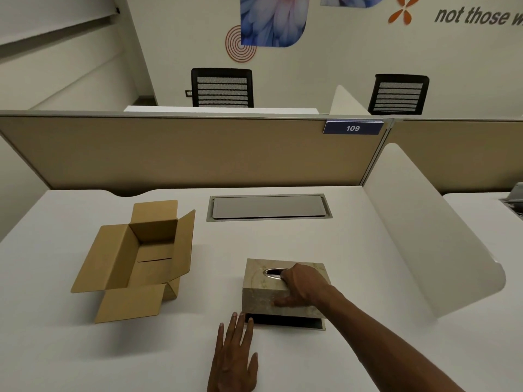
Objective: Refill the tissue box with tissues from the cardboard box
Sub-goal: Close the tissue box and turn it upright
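A marble-patterned tissue box stands on the white desk, right of centre, with an oval slot on top. Its cover is tilted up at the near edge, showing a dark base beneath. My right hand grips the cover, fingers over the slot and thumb on the front face. My left hand lies flat on the desk, fingertips touching the near left corner of the base. An open cardboard box sits to the left with flaps spread; I see no tissues in the part of its inside that shows.
A grey cable hatch is set into the white desk behind the tissue box. A tan partition closes the back and a white curved divider the right side. Two black chairs stand beyond.
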`<state>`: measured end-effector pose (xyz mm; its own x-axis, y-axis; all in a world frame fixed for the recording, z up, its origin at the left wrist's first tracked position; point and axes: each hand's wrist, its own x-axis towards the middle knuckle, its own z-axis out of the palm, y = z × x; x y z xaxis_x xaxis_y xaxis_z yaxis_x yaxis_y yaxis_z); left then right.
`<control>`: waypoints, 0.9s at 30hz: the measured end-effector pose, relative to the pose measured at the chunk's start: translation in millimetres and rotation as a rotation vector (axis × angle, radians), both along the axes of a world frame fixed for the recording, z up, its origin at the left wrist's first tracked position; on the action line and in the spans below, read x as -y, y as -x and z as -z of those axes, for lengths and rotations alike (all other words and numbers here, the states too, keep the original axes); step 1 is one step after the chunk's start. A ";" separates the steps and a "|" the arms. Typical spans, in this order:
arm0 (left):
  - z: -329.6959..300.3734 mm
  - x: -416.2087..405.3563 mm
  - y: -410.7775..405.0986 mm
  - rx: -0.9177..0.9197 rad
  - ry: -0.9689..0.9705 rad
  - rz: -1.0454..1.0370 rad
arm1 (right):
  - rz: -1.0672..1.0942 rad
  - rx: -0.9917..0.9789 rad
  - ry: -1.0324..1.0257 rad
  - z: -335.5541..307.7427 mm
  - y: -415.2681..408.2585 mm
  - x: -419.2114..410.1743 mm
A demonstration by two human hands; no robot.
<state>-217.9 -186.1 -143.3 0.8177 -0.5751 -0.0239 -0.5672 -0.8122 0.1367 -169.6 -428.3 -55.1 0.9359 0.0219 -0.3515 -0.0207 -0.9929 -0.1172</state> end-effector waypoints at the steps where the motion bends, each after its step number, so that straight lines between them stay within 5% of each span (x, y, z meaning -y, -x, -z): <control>1: -1.4 -0.4 -0.1 0.012 0.002 0.000 | 0.000 0.006 0.009 0.5 0.4 -0.9; 9: -2.3 -7.2 0.4 0.102 -0.032 -0.024 | 0.004 0.112 -0.035 14.3 9.8 -10.0; 27: 12.0 -6.6 5.6 -0.051 0.036 -0.081 | 0.022 0.180 -0.031 31.0 33.5 -19.5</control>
<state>-223.5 -179.4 -155.3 0.8597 -0.5086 -0.0473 -0.4915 -0.8489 0.1942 -203.0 -408.7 -86.1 0.9841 0.0091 -0.1772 -0.0182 -0.9882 -0.1519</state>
